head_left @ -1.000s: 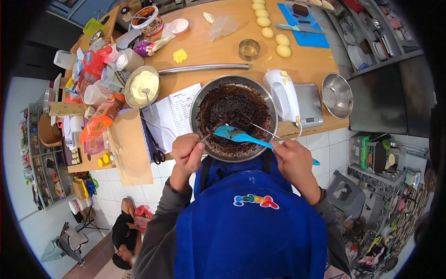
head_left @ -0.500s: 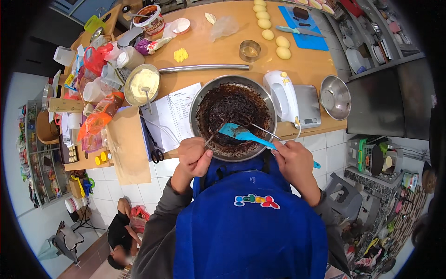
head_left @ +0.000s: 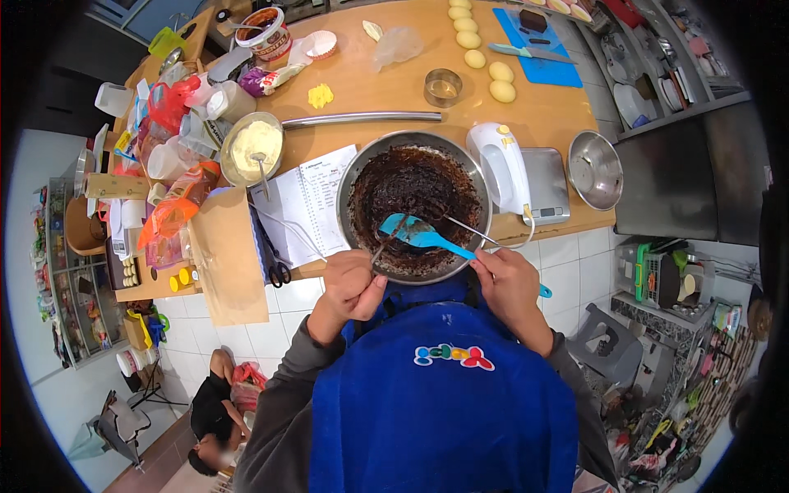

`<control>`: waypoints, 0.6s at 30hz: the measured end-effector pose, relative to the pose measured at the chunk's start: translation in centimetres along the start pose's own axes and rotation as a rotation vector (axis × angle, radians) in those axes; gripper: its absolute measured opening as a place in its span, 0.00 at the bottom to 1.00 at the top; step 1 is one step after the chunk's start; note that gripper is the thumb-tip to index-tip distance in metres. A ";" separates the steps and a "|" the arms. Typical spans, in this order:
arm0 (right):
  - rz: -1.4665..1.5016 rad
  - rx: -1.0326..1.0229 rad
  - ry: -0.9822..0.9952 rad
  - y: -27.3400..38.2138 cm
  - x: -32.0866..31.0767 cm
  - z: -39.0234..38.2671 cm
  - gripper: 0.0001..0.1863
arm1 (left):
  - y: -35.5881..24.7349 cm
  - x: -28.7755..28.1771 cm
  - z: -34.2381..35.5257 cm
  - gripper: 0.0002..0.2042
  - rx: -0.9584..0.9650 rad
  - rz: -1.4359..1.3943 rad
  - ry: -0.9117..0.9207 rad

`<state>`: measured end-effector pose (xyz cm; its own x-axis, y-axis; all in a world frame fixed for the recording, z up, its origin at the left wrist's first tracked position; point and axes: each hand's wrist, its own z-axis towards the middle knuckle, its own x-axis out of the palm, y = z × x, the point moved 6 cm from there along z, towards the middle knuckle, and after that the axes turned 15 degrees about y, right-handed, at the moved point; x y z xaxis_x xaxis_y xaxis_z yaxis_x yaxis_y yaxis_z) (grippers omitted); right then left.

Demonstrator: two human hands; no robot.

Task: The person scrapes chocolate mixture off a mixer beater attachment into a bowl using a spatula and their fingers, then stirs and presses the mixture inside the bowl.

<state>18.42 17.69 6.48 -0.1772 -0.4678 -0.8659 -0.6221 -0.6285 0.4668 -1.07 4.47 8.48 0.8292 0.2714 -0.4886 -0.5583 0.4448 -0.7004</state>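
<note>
A steel bowl of dark brown, thick mixture is at the table's front edge, against my blue apron. My left hand is closed on a thin metal shaft that reaches into the bowl, probably a beater, its end smeared with mixture. My right hand grips a blue spatula; its head lies against that shaft's smeared end inside the bowl. Another thin metal rod leans across the bowl's right side, under the spatula.
A white mixer and scale stand right, beside a steel bowl. Left lie a notebook, scissors, a pale-cream bowl and clutter. Behind are a steel tube, dough balls and a knife. Someone sits lower left.
My left hand has moved right and a little down with the shaft. My right hand has shifted slightly left, and the spatula's head has moved a little against the shaft.
</note>
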 end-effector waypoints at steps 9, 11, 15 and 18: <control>0.171 0.150 0.183 -4.0 -0.1 -0.8 0.10 | -0.5 0.1 0.8 0.16 0.069 0.024 0.091; 0.200 0.161 0.178 -4.3 -1.2 -1.0 0.10 | -0.6 0.4 0.9 0.17 0.089 0.060 0.164; 0.195 0.139 0.138 -2.9 -3.4 -1.0 0.09 | -0.8 0.9 1.4 0.19 0.085 0.089 0.261; 0.108 0.044 0.051 -1.8 -3.9 -0.8 0.08 | -1.0 1.4 1.7 0.19 0.109 0.108 0.296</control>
<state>20.80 20.18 9.21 -0.2066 -0.5628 -0.8004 -0.6349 -0.5453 0.5473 0.65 5.86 9.36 0.7126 0.0689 -0.6982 -0.6229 0.5202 -0.5843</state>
